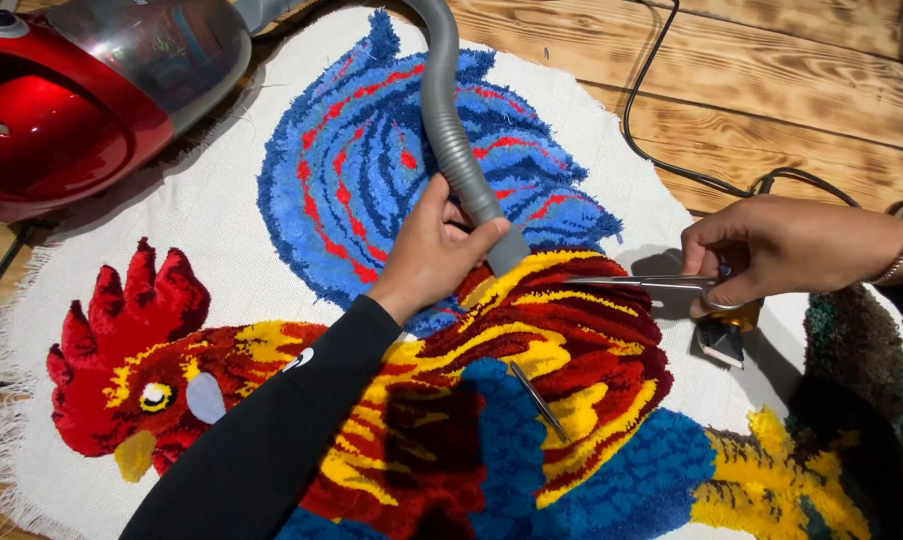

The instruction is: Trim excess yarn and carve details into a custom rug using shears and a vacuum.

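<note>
My left hand [433, 248] is wrapped around the grey vacuum hose [449, 130] just above its nozzle, which rests on the yellow and red wing of the tufted rooster rug [571, 350]. My right hand [771, 245] is closed through the handles of the scissors [646, 284], their blades pointing toward the nozzle and lying nearly flat over the pile. Just below my right hand a small trimmer [723, 335] sits on the white backing cloth. Tweezers [537, 398] lie on the rug below and between my hands. The red vacuum cleaner [61, 100] stands beyond my left hand, and a black cable [671, 160] runs over the wooden floor [771, 90] beyond my right.
</note>
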